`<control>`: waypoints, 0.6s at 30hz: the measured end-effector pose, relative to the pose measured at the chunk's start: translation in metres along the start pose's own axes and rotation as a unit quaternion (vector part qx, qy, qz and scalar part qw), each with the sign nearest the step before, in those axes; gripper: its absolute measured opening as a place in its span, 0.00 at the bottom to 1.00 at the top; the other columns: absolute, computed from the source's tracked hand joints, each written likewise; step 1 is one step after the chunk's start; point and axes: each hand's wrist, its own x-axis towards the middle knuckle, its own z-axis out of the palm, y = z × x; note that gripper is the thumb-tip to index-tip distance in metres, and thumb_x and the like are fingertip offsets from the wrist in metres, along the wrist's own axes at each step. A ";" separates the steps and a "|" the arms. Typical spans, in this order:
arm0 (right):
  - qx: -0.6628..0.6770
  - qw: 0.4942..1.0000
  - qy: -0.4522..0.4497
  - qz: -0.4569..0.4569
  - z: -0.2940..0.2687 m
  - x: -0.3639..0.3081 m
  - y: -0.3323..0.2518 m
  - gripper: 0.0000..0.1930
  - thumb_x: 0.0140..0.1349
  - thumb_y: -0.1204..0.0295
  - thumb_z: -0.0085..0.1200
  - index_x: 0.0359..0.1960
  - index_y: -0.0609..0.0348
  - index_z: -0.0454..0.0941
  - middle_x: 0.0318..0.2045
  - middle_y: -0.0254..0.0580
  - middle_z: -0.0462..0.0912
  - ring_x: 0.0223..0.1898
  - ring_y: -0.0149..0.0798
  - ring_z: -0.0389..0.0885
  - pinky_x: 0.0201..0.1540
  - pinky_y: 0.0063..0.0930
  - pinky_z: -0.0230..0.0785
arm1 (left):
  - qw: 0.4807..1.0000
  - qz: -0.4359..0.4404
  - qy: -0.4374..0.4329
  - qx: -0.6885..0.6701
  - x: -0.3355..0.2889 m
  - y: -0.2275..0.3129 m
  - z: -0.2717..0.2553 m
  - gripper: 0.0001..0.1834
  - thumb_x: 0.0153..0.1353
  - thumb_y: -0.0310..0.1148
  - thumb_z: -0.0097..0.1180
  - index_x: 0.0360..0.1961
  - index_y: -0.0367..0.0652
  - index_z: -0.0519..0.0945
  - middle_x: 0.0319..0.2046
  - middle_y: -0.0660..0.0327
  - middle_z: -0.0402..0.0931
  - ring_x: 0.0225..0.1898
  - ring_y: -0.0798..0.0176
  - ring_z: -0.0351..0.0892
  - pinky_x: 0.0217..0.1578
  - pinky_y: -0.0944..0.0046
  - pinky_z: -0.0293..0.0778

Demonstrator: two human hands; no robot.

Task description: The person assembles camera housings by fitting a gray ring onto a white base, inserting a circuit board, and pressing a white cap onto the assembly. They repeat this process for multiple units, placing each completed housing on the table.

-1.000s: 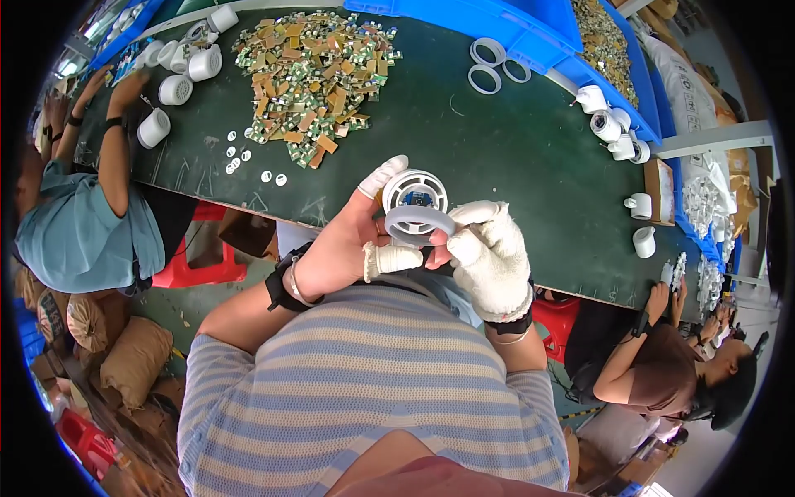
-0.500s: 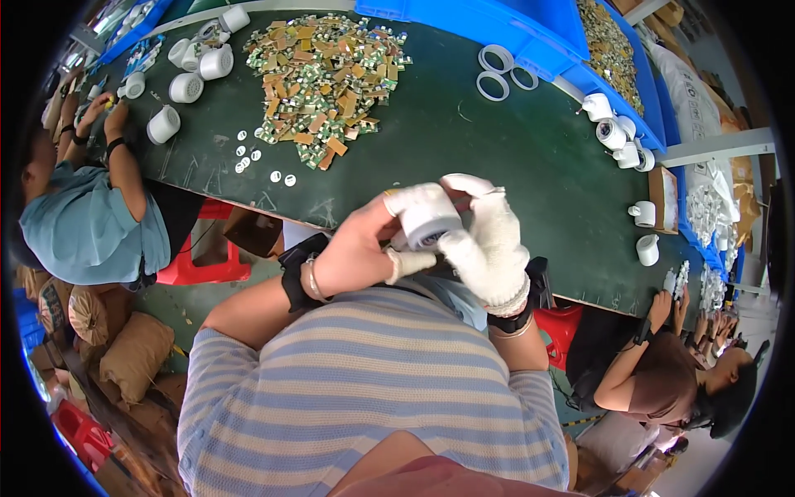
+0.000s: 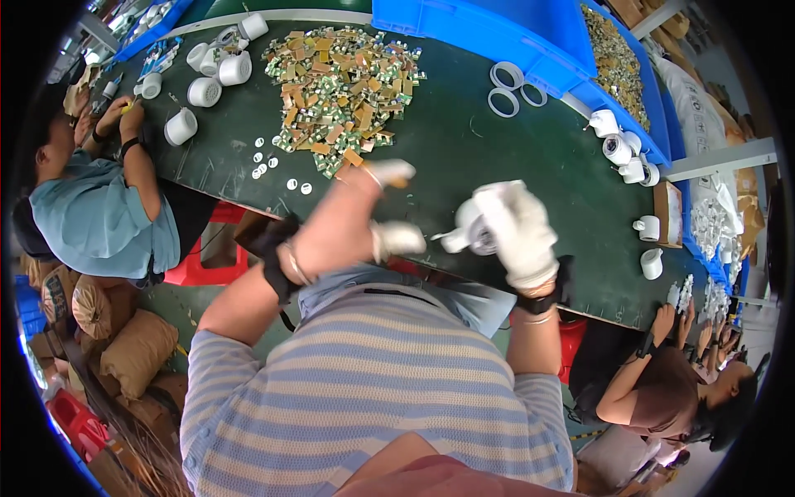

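My left hand (image 3: 344, 219) is empty and smeared by motion. Its thumb and forefinger, both with white coverings at the tips, stand wide apart. Just beyond them lies the near edge of a pile of small green and brown circuit boards (image 3: 344, 91). In a white knitted glove, my right hand (image 3: 522, 232) grips a round white housing (image 3: 474, 232) with a dark opening, over the table's front edge. The gloved fingers cover much of the housing, and a white part sticks out on its left side.
Small white discs (image 3: 274, 161) lie left of the pile; white housings (image 3: 204, 91) stand farther left. Three white rings (image 3: 503, 102) lie by a blue bin (image 3: 513, 37). More housings (image 3: 617, 149) line the right side. Co-workers sit left (image 3: 103, 211) and right (image 3: 654, 389).
My hands have moved apart. The left let go of the housing and swung left; the right carried it slightly right. The view has shifted a little.
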 end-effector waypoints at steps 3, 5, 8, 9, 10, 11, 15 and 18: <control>-0.256 0.961 0.033 -0.095 -0.031 0.024 0.038 0.25 0.71 0.46 0.58 0.39 0.60 0.83 0.30 0.51 0.82 0.37 0.57 0.83 0.44 0.47 0.73 | 0.930 0.012 0.152 0.336 0.025 -0.051 -0.027 0.26 0.54 0.50 0.78 0.46 0.43 0.85 0.42 0.52 0.79 0.48 0.42 0.77 0.50 0.46 0.75; -0.251 0.967 0.048 -0.006 -0.031 0.046 0.049 0.24 0.71 0.47 0.59 0.39 0.59 0.84 0.33 0.50 0.84 0.40 0.55 0.83 0.46 0.45 0.74 | 0.922 -0.014 0.167 0.348 0.031 -0.063 -0.024 0.19 0.56 0.46 0.77 0.40 0.44 0.87 0.39 0.53 0.79 0.47 0.43 0.77 0.48 0.46 0.74; -0.268 0.923 0.154 -0.228 -0.023 0.044 0.043 0.13 0.66 0.60 0.67 0.42 0.55 0.86 0.36 0.44 0.86 0.42 0.51 0.84 0.49 0.43 0.75 | 0.937 -0.049 0.176 0.298 0.039 -0.078 -0.016 0.12 0.58 0.38 0.74 0.37 0.44 0.85 0.37 0.55 0.81 0.45 0.45 0.78 0.49 0.48 0.74; -0.273 0.908 0.179 -0.262 -0.018 0.034 0.032 0.11 0.64 0.63 0.69 0.43 0.54 0.86 0.36 0.43 0.86 0.42 0.50 0.85 0.49 0.43 0.75 | 0.939 -0.051 0.173 0.294 0.038 -0.080 -0.016 0.12 0.58 0.38 0.74 0.37 0.44 0.85 0.37 0.55 0.81 0.45 0.45 0.78 0.49 0.48 0.74; -0.226 0.925 0.177 -0.250 -0.013 0.020 0.026 0.10 0.63 0.69 0.69 0.45 0.54 0.86 0.40 0.43 0.86 0.44 0.50 0.85 0.51 0.42 0.75 | 0.951 -0.057 0.185 0.243 0.036 -0.078 -0.017 0.12 0.58 0.36 0.75 0.37 0.43 0.85 0.37 0.55 0.83 0.45 0.46 0.78 0.49 0.48 0.74; -0.240 0.936 0.144 -0.214 -0.010 0.005 0.023 0.11 0.60 0.71 0.70 0.44 0.53 0.86 0.44 0.43 0.86 0.48 0.50 0.85 0.53 0.41 0.74 | 0.960 -0.064 0.196 0.191 0.036 -0.075 -0.018 0.12 0.58 0.34 0.75 0.37 0.41 0.84 0.37 0.55 0.84 0.45 0.47 0.79 0.48 0.49 0.74; -0.330 0.901 0.168 -0.226 0.015 -0.019 0.024 0.13 0.52 0.69 0.74 0.40 0.47 0.87 0.50 0.39 0.86 0.60 0.54 0.80 0.63 0.56 0.68 | 0.950 -0.160 0.179 -0.201 0.030 -0.055 -0.014 0.13 0.71 0.31 0.66 0.52 0.41 0.77 0.37 0.62 0.84 0.30 0.70 0.83 0.28 0.71 0.74; -0.371 0.879 0.172 -0.244 0.020 -0.016 0.034 0.10 0.53 0.69 0.73 0.37 0.47 0.88 0.50 0.39 0.86 0.60 0.54 0.79 0.69 0.57 0.64 | 0.934 -0.167 0.133 -0.287 0.025 -0.030 -0.004 0.10 0.75 0.29 0.60 0.53 0.45 0.77 0.37 0.62 0.82 0.29 0.74 0.78 0.33 0.71 0.76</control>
